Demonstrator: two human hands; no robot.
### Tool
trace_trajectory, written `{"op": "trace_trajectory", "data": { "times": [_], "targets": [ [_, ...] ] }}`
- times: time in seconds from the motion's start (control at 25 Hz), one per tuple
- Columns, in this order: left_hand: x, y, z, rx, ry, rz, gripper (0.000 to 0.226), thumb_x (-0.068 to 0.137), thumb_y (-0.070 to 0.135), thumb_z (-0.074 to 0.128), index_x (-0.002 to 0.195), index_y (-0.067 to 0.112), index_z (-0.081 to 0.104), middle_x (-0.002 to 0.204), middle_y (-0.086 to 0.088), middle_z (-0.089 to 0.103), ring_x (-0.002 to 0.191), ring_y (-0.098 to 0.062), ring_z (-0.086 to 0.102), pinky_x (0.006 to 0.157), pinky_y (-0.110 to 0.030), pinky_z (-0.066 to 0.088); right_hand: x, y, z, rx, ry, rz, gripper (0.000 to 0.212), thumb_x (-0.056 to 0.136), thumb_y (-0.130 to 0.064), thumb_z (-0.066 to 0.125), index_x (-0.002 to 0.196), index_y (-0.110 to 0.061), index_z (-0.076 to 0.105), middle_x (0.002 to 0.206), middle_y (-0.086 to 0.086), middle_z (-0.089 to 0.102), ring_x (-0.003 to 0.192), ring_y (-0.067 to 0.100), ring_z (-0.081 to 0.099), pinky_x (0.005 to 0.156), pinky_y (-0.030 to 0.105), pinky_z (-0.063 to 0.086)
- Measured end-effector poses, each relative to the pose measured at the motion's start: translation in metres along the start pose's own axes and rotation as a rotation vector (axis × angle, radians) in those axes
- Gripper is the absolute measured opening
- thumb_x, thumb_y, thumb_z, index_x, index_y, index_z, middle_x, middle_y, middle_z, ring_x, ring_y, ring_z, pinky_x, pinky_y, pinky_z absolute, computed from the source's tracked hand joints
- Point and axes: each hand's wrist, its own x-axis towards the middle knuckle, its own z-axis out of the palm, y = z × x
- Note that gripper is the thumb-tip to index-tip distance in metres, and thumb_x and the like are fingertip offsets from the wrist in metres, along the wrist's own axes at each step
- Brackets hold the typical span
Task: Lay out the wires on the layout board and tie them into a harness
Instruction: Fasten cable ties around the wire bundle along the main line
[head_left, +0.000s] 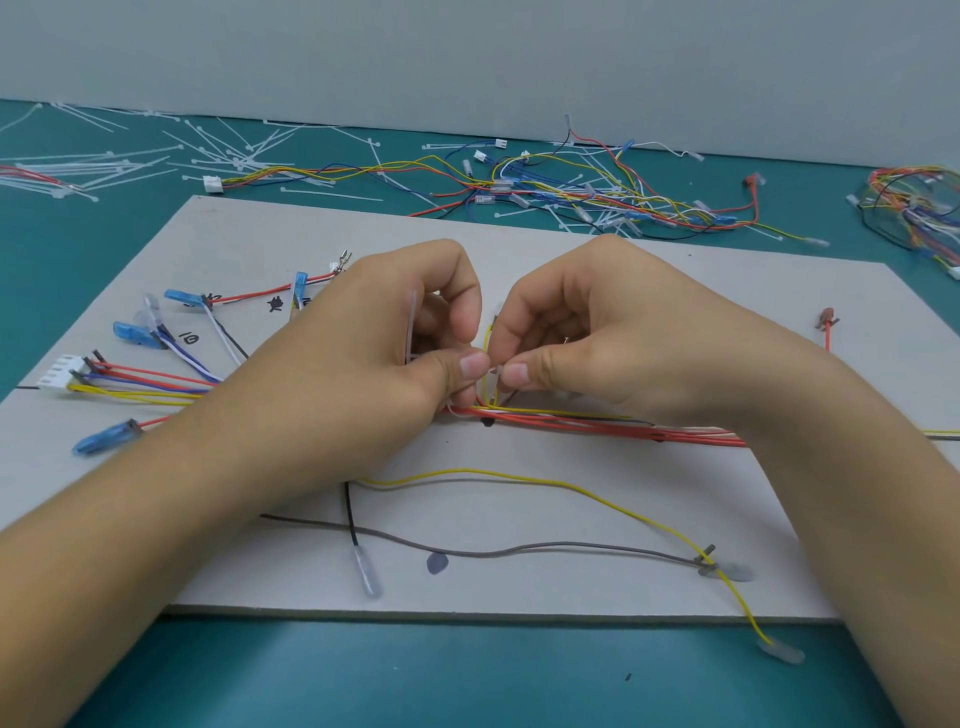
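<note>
Both hands sat close together over the middle of the layout board (571, 260), right above the red wire bundle (597, 428) lying across it. The left hand (384, 353) was curled, pinching a white cable tie (414, 325). The right hand (587, 338) pinched what looked like the tie's other end, thumb tips almost touching. A yellow wire (519, 475) and a grey wire (519, 551) lay loose nearer the board's front edge.

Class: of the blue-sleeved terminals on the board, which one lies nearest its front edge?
The blue terminal on a red wire, lying nearer the front than the white connector; the others all lie beyond that connector.
</note>
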Motion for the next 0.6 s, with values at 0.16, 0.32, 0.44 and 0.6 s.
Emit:
{"op": "trace_trajectory", "data": {
  "times": [0.16, 0.32, 0.44, 0.6],
  "targets": [
    [0.0003, -0.0008, 0.0, 0.016, -0.013, 0.004, 0.014, 0.084, 0.02, 0.062, 0.08, 0.028, 0.051, 0.07, -0.006, 0.071, 0.065, -0.028, 0.068, 0.057, -0.04, 0.054, 0.0003, 0.0001, 0.0004, 0.001, 0.004, -0.006, 0.008, 0.088, -0.008, 0.078, 0.087, -0.016, 0.078, 0.079, 0.0, 0.079, 0.077, 0.02, 0.076, 0.076, 0.039, 0.062],
    [-0.0004, 0.0007, 0.0005, 0.032, -0.02, 0.015, 0.017, 0.085, 0.019, 0.062, 0.079, 0.028, 0.049, 0.069, -0.004, 0.071, 0.06, -0.017, 0.066, 0.054, -0.02, 0.047, -0.0003, -0.0002, 0.0016, 0.027, -0.006, -0.009, 0.01, 0.089, -0.006, 0.077, 0.086, -0.016, 0.077, 0.08, 0.002, 0.079, 0.078, 0.024, 0.075, 0.075, 0.041, 0.06],
    [-0.001, 0.0017, 0.0009, 0.045, -0.016, 0.021, 0.017, 0.085, 0.02, 0.062, 0.079, 0.027, 0.048, 0.07, -0.005, 0.071, 0.062, -0.022, 0.066, 0.055, -0.03, 0.049, -0.0008, -0.0001, 0.0021, 0.029, -0.014, -0.011, 0.01, 0.089, -0.007, 0.076, 0.087, -0.016, 0.077, 0.081, 0.003, 0.079, 0.079, 0.026, 0.075, 0.074, 0.04, 0.059],
    [-0.0016, 0.0039, 0.0005, 0.074, 0.003, 0.03, 0.018, 0.085, 0.021, 0.062, 0.079, 0.028, 0.047, 0.069, -0.005, 0.07, 0.064, -0.025, 0.067, 0.059, -0.038, 0.052, -0.0013, 0.0002, 0.0025, 0.025, -0.022, -0.015, 0.009, 0.089, -0.007, 0.075, 0.089, -0.016, 0.076, 0.084, 0.004, 0.079, 0.083, 0.029, 0.075, 0.08, 0.049, 0.061]
  ]
}}
